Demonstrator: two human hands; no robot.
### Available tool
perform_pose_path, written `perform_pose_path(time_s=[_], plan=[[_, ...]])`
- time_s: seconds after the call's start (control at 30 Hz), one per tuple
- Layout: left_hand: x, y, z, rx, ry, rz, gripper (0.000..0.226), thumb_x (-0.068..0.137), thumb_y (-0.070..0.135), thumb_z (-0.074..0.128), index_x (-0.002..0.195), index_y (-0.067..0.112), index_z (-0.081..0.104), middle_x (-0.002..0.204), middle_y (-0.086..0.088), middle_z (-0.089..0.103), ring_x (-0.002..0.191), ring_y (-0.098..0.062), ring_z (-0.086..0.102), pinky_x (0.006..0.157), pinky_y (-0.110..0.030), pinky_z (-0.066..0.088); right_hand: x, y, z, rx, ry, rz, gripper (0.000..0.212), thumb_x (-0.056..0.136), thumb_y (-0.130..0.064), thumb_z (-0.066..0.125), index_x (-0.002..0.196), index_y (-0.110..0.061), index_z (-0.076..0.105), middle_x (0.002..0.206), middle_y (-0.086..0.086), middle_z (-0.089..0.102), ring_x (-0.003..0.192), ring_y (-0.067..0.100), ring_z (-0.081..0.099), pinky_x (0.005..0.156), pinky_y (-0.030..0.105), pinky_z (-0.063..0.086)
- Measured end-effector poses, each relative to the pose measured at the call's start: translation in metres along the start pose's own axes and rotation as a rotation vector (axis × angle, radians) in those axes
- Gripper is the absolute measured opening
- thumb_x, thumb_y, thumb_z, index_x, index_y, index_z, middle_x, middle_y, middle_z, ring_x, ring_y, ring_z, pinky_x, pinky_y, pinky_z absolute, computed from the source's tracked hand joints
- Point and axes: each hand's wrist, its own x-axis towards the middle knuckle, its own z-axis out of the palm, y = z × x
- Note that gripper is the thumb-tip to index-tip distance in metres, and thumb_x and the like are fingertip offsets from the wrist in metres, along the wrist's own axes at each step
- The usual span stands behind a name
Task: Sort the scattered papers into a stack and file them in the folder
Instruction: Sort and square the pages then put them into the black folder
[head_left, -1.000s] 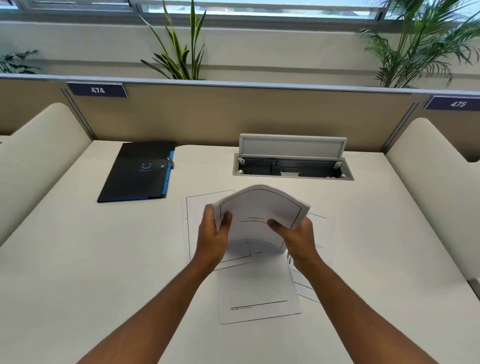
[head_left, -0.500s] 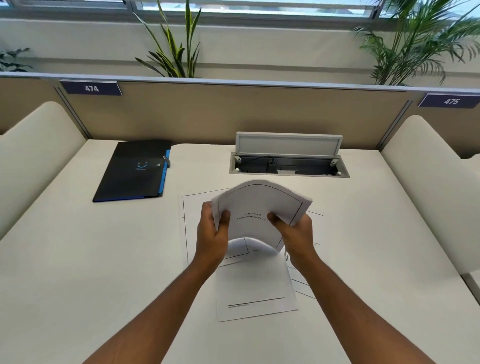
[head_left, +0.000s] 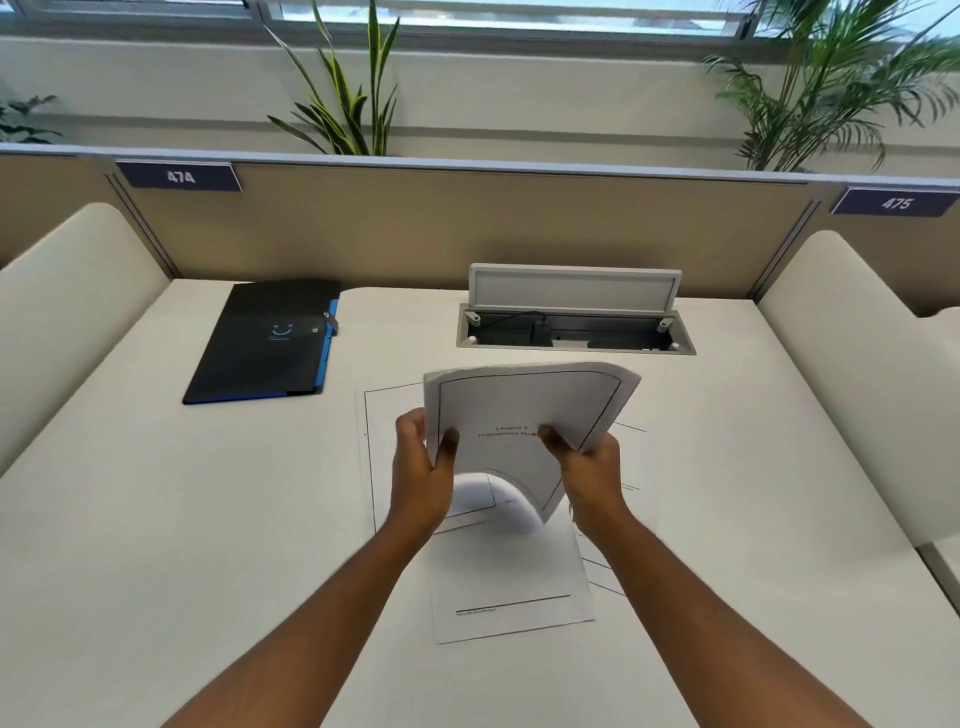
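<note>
Both hands lift a sheaf of papers (head_left: 524, 415) above the tabletop (head_left: 156, 545), ctr frame. Left grip (head_left: 418, 467) pinches its left edge, thumb on top; right grip (head_left: 589, 467) clamps the right side, fingers curled. Loose sheets (head_left: 509, 587) lie flat beneath. Closed black folder (head_left: 270, 343) rests at 10 o'clock, well apart.

You sat at a pale cream surface (head_left: 156, 519) with rounded side dividers (head_left: 78, 291). A tan partition (head_left: 415, 223) ran along the far edge, carrying number plates 474 (head_left: 181, 176) and 475 (head_left: 896, 202). An open cable hatch (head_left: 574, 317) lay sunk at the far middle. Beyond, leafy plants (head_left: 353, 93) stood beneath daylit windows (head_left: 519, 10).
</note>
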Motion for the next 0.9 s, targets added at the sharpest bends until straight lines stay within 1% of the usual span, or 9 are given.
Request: perform_pose_path(time_s=[0.07, 0.13, 0.23, 0.33, 0.43, 0.6, 0.67, 0.73, 0.9], plan=[[0.002, -0.004, -0.003, 0.019, 0.123, -0.068, 0.056, 0.093, 0.027, 0.066, 0.138, 0.024, 0.033, 0.146, -0.001, 0.037, 0.130, -0.014, 0.040, 0.102, -0.025, 0.039, 0.003, -0.006, 0.002, 0.140, 0.021, 0.068, 0.045, 0.082, -0.013, 0.085, 0.123, -0.009, 0.067, 0.109, 0.009, 0.077, 0.107, 0.036, 0.068, 0.092, 0.050, 0.059], [0.002, -0.008, -0.007, -0.015, 0.206, -0.182, 0.074, 0.088, 0.024, 0.073, 0.147, 0.018, 0.027, 0.153, -0.004, 0.026, 0.140, -0.021, 0.034, 0.110, -0.033, 0.036, 0.001, -0.011, 0.003, 0.343, 0.013, 0.136, 0.054, 0.074, -0.010, 0.087, 0.124, -0.012, 0.066, 0.112, 0.011, 0.077, 0.107, 0.037, 0.068, 0.086, 0.049, 0.062], [0.005, -0.011, -0.010, -0.196, 0.142, -0.311, 0.088, 0.085, 0.027, 0.075, 0.152, 0.022, 0.017, 0.160, -0.002, 0.022, 0.145, -0.024, 0.029, 0.117, -0.042, 0.031, -0.004, -0.015, 0.007, 0.578, -0.028, 0.258, 0.064, 0.068, -0.007, 0.085, 0.129, -0.010, 0.065, 0.117, 0.012, 0.077, 0.111, 0.038, 0.069, 0.076, 0.043, 0.063], [0.011, -0.009, -0.012, -0.492, 0.070, -0.364, 0.067, 0.091, 0.026, 0.069, 0.145, 0.024, 0.031, 0.154, -0.005, 0.041, 0.137, -0.024, 0.045, 0.114, -0.045, 0.037, -0.010, -0.016, 0.012, 0.628, -0.047, 0.388, 0.060, 0.069, -0.011, 0.084, 0.127, -0.006, 0.067, 0.120, 0.018, 0.075, 0.110, 0.037, 0.072, 0.083, 0.047, 0.061], [0.015, -0.002, -0.016, -0.507, 0.045, -0.262, 0.022, 0.097, 0.018, 0.060, 0.117, 0.026, 0.057, 0.116, 0.001, 0.070, 0.112, -0.023, 0.064, 0.093, -0.037, 0.054, -0.014, -0.013, 0.013, 0.630, -0.082, 0.435, 0.053, 0.070, -0.012, 0.083, 0.119, 0.002, 0.070, 0.120, 0.022, 0.074, 0.105, 0.034, 0.075, 0.088, 0.046, 0.060], [0.022, 0.008, -0.034, -0.411, 0.126, -0.178, 0.025, 0.099, 0.011, 0.057, 0.121, 0.021, 0.056, 0.112, 0.002, 0.069, 0.101, -0.014, 0.067, 0.087, -0.033, 0.056, 0.005, -0.016, -0.014, 0.681, -0.071, 0.327, 0.050, 0.078, -0.005, 0.077, 0.127, -0.010, 0.069, 0.117, 0.013, 0.077, 0.103, 0.028, 0.076, 0.086, 0.046, 0.063], [0.024, 0.008, -0.043, -0.343, 0.150, -0.139, 0.024, 0.099, 0.012, 0.056, 0.121, 0.021, 0.055, 0.111, 0.002, 0.068, 0.099, -0.012, 0.066, 0.084, -0.032, 0.056, 0.021, -0.024, -0.035, 0.634, -0.077, 0.254, 0.035, 0.088, -0.007, 0.071, 0.121, -0.018, 0.071, 0.109, 0.007, 0.079, 0.092, 0.023, 0.077, 0.074, 0.040, 0.063], [0.025, 0.009, -0.050, -0.280, 0.156, -0.110, 0.025, 0.100, 0.014, 0.055, 0.124, 0.022, 0.053, 0.113, 0.001, 0.066, 0.099, -0.012, 0.065, 0.081, -0.031, 0.056, 0.034, -0.035, -0.053, 0.450, -0.090, 0.177, 0.028, 0.093, -0.012, 0.069, 0.118, -0.024, 0.071, 0.105, 0.005, 0.079, 0.086, 0.022, 0.074, 0.074, 0.038, 0.060], [0.019, 0.013, -0.040, -0.176, 0.154, -0.070, 0.024, 0.102, 0.024, 0.053, 0.125, 0.026, 0.051, 0.118, 0.001, 0.064, 0.104, -0.022, 0.063, 0.084, -0.039, 0.056, 0.036, -0.045, -0.049, -0.073, -0.279, 0.079, 0.036, 0.082, -0.012, 0.082, 0.117, -0.016, 0.071, 0.105, 0.006, 0.079, 0.100, 0.031, 0.072, 0.079, 0.042, 0.060]])
